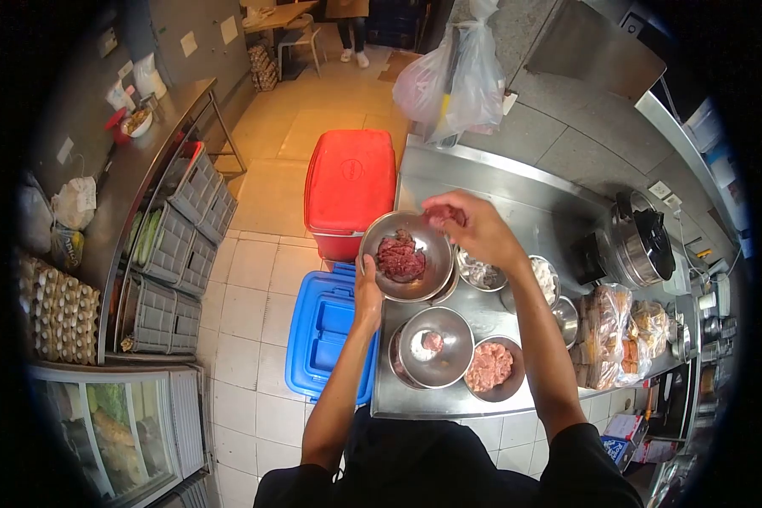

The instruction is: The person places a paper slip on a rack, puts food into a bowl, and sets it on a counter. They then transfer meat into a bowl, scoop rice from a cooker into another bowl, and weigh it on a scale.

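Note:
A metal bowl with dark red meat (400,256) in it is tilted toward me, its left rim gripped by my left hand (367,296). Above its right edge, my right hand (474,227) is closed on a piece of red meat (444,212). Nearer to me on the steel counter (449,406) stands a bowl (449,360) with a small pink lump of meat (432,341). Beside that is a bowl of pale pink ground meat (489,367). Bowls with whitish food (480,273) sit partly behind my right forearm.
A red cooler (351,182) and a blue lidded bin (326,330) stand left of the counter. Bagged bread (610,330) and a metal pot (639,245) are at the right. Plastic bags (474,85) hang at the back. A person (351,30) stands far off.

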Demonstrator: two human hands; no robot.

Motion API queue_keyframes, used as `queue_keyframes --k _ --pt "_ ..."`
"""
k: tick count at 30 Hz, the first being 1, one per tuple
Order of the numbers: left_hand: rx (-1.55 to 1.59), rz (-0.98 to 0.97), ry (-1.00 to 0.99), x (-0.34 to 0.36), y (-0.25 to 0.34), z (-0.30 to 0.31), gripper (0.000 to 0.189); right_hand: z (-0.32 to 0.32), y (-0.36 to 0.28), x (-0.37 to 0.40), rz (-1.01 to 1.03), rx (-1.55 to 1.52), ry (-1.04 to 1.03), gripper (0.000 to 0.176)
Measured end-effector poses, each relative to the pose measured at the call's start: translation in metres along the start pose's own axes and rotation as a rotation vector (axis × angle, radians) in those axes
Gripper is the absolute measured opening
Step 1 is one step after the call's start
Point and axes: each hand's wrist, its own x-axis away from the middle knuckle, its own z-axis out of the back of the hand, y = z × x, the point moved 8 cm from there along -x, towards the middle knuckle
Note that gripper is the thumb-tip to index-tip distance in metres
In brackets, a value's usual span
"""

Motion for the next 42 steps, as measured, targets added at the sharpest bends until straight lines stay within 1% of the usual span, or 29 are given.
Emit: queue_keyframes --k 1,3,5,7,11,12,13,14,16,18,19,21,22,24,26,28,29,30,31,32,33,34,35,36,38,39,40,41,42 --pt "0.002 -0.03 -0.012 0.002 0.006 -0.002 0.075 -0.004 0.004 0.0 0.004 0.002 0.001 0.021" --pt "0.005 -0.067 -0.025 0.009 0.01 -0.006 0.072 -0.029 0.019 0.006 -0.067 0.28 -0.165 0.026" --pt "-0.033 -0.067 -0.019 0.02 0.005 -0.003 0.072 -0.045 0.035 0.013 0.035 0.338 -0.098 0.031" --pt "-0.059 -0.11 -0.008 0.017 0.013 -0.003 0.073 -0.049 0.031 0.018 -0.074 0.356 -0.115 0.032" --pt "-0.074 -0.099 -0.026 0.023 0.021 -0.001 0.073 -0.055 0.029 0.02 -0.084 0.362 -0.104 0.026" --pt "-0.073 -0.065 -0.04 0.028 0.024 -0.005 0.072 -0.05 0.019 0.018 0.007 0.333 -0.04 0.018" --pt "-0.025 0.008 0.048 0.041 0.026 -0.004 0.072 -0.046 0.012 0.021 0.091 0.303 0.021 0.011" --pt "-0.025 0.019 0.051 0.039 0.025 -0.002 0.072 -0.044 0.015 0.024 0.081 0.3 0.016 0.011" --pt "0.076 -0.065 0.067 0.039 0.026 0.017 0.072 -0.005 0.004 0.029 0.031 0.161 0.375 0.009" --pt "0.098 -0.08 0.077 0.047 0.028 0.034 0.071 0.01 0.033 0.034 -0.034 0.039 0.507 0.017" --pt "0.132 -0.14 0.071 0.05 0.037 0.041 0.07 0.009 0.046 0.037 -0.061 0.03 0.517 0.017" --pt "0.173 -0.119 0.039 0.06 0.045 0.042 0.067 -0.003 0.061 0.042 -0.102 0.295 0.348 0.03" --pt "0.238 -0.114 0.012 0.06 0.047 0.039 0.064 0.001 0.058 0.052 -0.126 0.297 0.374 0.03" --pt "0.204 -0.107 0.046 0.059 0.036 0.046 0.061 -0.007 0.06 0.071 -0.23 0.359 0.18 0.04" --pt "0.193 -0.076 -0.032 0.07 0.035 0.028 0.058 0.007 0.051 0.103 -0.164 0.25 0.327 0.043" --pt "0.185 -0.008 -0.145 0.089 0.028 -0.009 0.056 0.024 0.034 0.147 -0.225 0.142 0.435 0.039" --pt "0.143 0.004 -0.161 0.103 0.03 -0.027 0.055 0.031 0.022 0.174 -0.161 0.177 0.571 0.034" --pt "0.1 0.01 -0.164 0.113 0.027 -0.042 0.053 0.035 0.016 0.198 -0.113 0.278 0.604 0.031" --pt "0.079 0.052 -0.278 0.124 0.016 -0.062 0.054 0.039 0.009 0.22 -0.168 0.272 0.589 0.031" --pt "0.055 0.072 -0.275 0.134 -0.002 -0.07 0.054 0.037 0.0 0.242 -0.221 0.25 0.563 0.031" --pt "-0.119 0.028 -0.211 0.14 -0.021 -0.073 0.054 0.03 -0.002 0.261 -0.243 0.227 0.573 0.031" --pt "-0.282 -0.033 -0.161 0.151 -0.025 -0.092 0.055 0.027 -0.004 0.276 -0.308 0.354 0.509 0.031" --pt "-0.267 -0.018 -0.322 0.172 -0.027 -0.124 0.066 0.028 -0.004 0.294 -0.376 0.494 0.451 0.032" --pt "-0.273 -0.013 -0.366 0.187 -0.042 -0.142 0.066 0.025 0.003 0.315 -0.397 0.507 0.488 0.032" --pt "-0.182 0.129 -0.307 0.218 -0.087 -0.164 0.068 0.007 0.042 0.356 -0.636 0.653 0.243 0.033" --pt "-0.237 0.14 -0.341 0.239 -0.097 -0.182 0.066 0.024 0.034 0.381 -0.661 0.676 0.284 0.033" --pt "-0.18 0.231 -0.48 0.253 -0.119 -0.196 0.058 0.03 0.03 0.403 -0.73 0.583 0.145 0.033" --pt "-0.217 0.229 -0.49 0.26 -0.143 -0.197 0.057 0.031 0.031 0.428 -0.788 0.479 0.007 0.033" --pt "-0.256 0.221 -0.496 0.272 -0.165 -0.199 0.055 0.043 0.03 0.457 -0.796 0.491 0.04 0.033"
